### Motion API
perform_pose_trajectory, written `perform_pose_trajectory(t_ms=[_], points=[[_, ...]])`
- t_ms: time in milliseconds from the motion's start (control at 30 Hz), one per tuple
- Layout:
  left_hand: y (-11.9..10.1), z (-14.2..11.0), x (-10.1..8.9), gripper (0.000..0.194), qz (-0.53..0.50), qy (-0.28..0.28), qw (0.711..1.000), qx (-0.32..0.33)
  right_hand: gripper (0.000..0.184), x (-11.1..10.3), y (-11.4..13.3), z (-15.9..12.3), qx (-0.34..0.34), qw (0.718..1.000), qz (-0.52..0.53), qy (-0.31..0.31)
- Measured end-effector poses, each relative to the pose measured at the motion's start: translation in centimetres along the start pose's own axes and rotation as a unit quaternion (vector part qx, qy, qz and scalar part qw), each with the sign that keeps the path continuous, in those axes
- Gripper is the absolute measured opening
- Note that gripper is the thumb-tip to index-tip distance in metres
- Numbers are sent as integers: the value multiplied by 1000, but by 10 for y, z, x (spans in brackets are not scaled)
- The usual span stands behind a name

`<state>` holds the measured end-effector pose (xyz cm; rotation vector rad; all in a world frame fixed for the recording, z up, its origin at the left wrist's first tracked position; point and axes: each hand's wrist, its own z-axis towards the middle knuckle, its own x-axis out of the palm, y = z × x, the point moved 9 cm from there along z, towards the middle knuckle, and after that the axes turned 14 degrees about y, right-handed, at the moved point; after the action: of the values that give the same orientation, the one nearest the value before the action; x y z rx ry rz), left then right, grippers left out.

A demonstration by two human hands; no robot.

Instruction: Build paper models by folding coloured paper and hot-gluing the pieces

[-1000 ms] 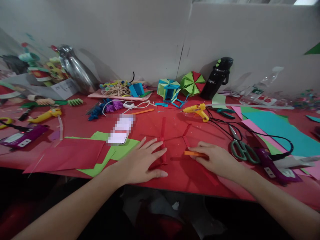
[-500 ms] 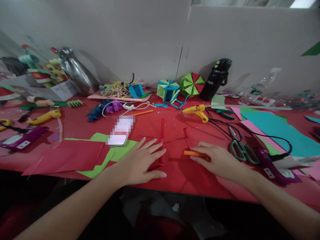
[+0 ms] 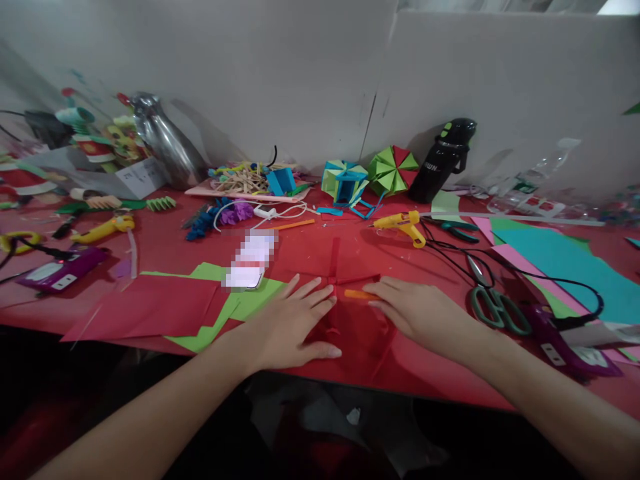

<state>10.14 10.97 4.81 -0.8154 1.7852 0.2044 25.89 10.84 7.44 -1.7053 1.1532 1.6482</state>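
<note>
My left hand (image 3: 295,323) lies with fingers spread on the red table, its fingertips pressing on a narrow folded red paper strip (image 3: 335,257). Close to its right, my right hand (image 3: 417,310) is closed around a slim orange stick-like piece (image 3: 357,294), whose tip points left at the strip. Another thin red strip (image 3: 363,279) runs from the first one toward my right fingers. Red on red, the strips' edges are hard to make out, and part of them is hidden under my fingers.
A yellow glue gun (image 3: 403,227), scissors (image 3: 493,303) and a purple power strip (image 3: 563,343) with black cords lie to the right. A phone (image 3: 250,260) rests by red paper (image 3: 160,307). Behind stand paper lanterns (image 3: 393,170) and a black bottle (image 3: 443,160).
My right hand has moved left with the orange piece, closer to my left hand. The thin red strip near it now lies across toward the other strip. My left hand stays spread.
</note>
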Motion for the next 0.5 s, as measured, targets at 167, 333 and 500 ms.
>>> perform_pose_trajectory(t_ms=[167,333,500], points=[[0,0,2,91,8,-3,1000,4,28,12,6,22,-21,999,-34,28],[1,0,2,91,7,0,1000,5,26,14,11,35,-19,997,-71,32],[1,0,3,92,16,0,1000,5,27,11,12,43,12,996,-80,45]])
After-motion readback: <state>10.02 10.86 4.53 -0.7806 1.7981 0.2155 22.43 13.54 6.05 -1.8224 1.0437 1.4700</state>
